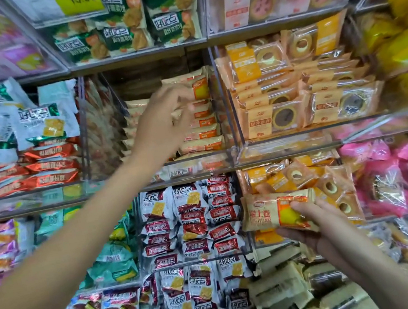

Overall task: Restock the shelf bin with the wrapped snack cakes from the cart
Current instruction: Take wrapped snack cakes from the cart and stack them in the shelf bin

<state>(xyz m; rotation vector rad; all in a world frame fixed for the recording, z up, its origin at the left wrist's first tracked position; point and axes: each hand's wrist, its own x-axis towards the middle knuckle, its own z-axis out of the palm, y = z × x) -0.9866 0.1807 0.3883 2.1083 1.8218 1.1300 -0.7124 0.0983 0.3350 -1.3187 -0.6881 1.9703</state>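
- The left hand (165, 123) reaches up into the middle clear bin (199, 164). Its fingers (184, 109) are curled loosely against the stacked cream-and-orange snack cakes (203, 127). Motion blur hides whether they pinch a packet or only press on the pile, so I cannot tell.
- The right hand (308, 220) sits at about five o'clock from the left. Its thumb lies across the orange panel and the fingers wrap underneath, gripping one wrapped snack cake (274, 212) held level, long side across.
- The cakes already stocked lie flat in a neat column at the right of the bin. The space at nine o'clock from that column, behind the left forearm, looks lower or bare.
- To do this step well, I judge the left hand should steady or square the column first. The held cake should then go in flat, label outward, matching its neighbours.
- Bring the cake up towards eleven o'clock, over the bin's front lip and not against it, since the wrapper would crumple or catch there.
- Keep the grip light: the cake inside is probably soft, and a hard squeeze would dent it.
- At three o'clock of the target bin sits a bin of ring-cake packets (294, 90) in similar orange. Check the label so the cake lands in the right compartment.
- The cart is not in view.
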